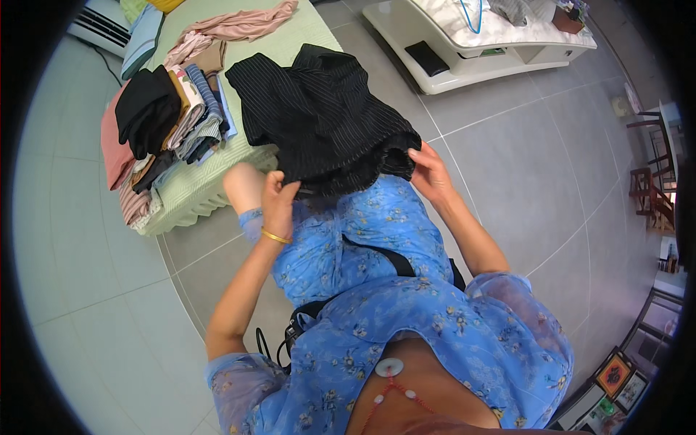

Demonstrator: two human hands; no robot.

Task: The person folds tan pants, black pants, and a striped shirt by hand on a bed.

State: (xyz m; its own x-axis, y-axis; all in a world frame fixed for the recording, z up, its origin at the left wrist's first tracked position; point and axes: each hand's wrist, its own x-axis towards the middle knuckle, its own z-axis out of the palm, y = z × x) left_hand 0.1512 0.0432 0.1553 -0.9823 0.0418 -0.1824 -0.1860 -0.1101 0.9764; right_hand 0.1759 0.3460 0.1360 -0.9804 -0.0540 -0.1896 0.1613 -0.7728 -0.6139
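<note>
A black garment with thin pale pinstripes [326, 103] lies over the near right corner of the bed and reaches toward my lap. My left hand [279, 201] pinches its near left edge between thumb and fingers. On the opposite side, my right hand [431, 169] grips the bunched right edge, where some fingers are hidden behind the cloth. The garment's near edge hangs in loose folds between both hands. Left of it, stacks of folded clothes [198, 117] rest on the bed, with a black folded piece [147, 111] on top of one stack.
A pale green quilted cover [179, 204] drapes the bed. Loose pink clothing [239, 23] lies farther back, near a blue pillow [142, 46]. A white low table [446, 81] with a marbled top stands at the far right. Wooden chairs [644, 190] stand at the right rim.
</note>
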